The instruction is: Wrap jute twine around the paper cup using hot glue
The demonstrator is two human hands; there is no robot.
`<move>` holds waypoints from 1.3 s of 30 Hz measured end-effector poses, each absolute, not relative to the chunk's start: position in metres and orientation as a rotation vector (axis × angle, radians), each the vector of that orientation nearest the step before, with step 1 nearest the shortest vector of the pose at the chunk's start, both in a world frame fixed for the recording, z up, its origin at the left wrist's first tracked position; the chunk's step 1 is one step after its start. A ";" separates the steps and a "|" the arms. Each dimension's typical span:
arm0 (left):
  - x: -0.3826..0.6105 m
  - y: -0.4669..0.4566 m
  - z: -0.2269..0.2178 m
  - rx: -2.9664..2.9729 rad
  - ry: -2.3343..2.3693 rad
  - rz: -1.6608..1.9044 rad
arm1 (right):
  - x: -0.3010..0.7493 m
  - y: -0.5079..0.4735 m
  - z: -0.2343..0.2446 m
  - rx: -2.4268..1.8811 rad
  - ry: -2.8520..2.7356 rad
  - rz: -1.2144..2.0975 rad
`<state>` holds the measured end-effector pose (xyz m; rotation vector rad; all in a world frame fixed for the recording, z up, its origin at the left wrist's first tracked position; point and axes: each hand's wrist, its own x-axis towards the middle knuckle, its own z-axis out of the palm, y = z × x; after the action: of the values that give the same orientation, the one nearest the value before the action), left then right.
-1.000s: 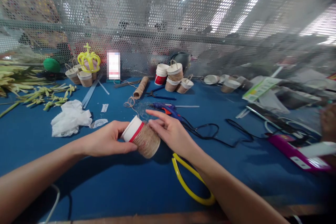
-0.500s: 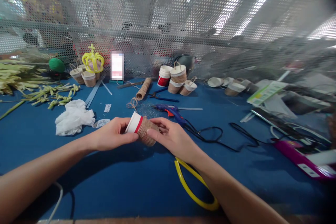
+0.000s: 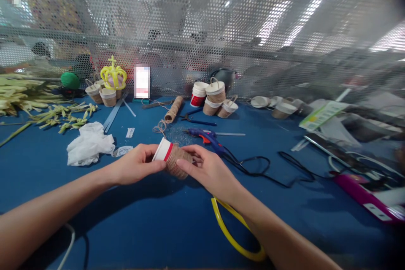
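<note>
A small paper cup (image 3: 179, 162), tilted on its side, is held between both hands above the blue table. Brown twine covers its lower part, and a red band shows beside its white rim. My left hand (image 3: 141, 163) grips the rim end, thumb on the near side. My right hand (image 3: 204, 168) is closed around the twine-covered end, with some fingers hidden behind it. Beyond the cup lies a roll of twine (image 3: 174, 109), and a strand trails from it towards the cup. A blue glue gun (image 3: 210, 139) lies just past my right hand.
Pliers (image 3: 199, 120) and several twine-wrapped cups (image 3: 215, 97) sit at the back. Crumpled white cloth (image 3: 89, 143) lies to the left, green plant strips (image 3: 25, 95) farther left. A yellow tube loop (image 3: 228, 230) rests under my right forearm. A purple power strip (image 3: 363, 196) stands at right.
Both hands keep hold of the cup, which is nearly in the same place. The whole view has shifted slightly downward in the picture.
</note>
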<state>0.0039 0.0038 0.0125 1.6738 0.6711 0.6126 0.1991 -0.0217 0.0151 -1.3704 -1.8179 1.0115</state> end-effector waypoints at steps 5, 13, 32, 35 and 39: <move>0.002 0.004 0.015 1.729 0.656 0.603 | 0.199 -0.023 0.014 -1.334 -1.834 0.966; -0.013 0.017 0.032 1.520 0.625 0.446 | 0.197 -0.026 0.015 -1.193 -2.071 0.283; 0.005 -0.002 0.017 1.619 0.690 0.457 | 0.200 -0.021 0.013 -0.995 -2.108 0.382; 0.005 -0.002 0.018 1.645 0.685 0.409 | 0.200 -0.021 0.014 -0.970 -2.139 0.385; 0.005 -0.002 0.018 1.670 0.667 0.394 | 0.198 -0.024 0.017 -0.944 -2.198 0.343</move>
<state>0.0054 -0.0025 0.0178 1.6701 0.6667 0.3941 0.1981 -0.0241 0.0171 -0.9443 -2.1980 0.3429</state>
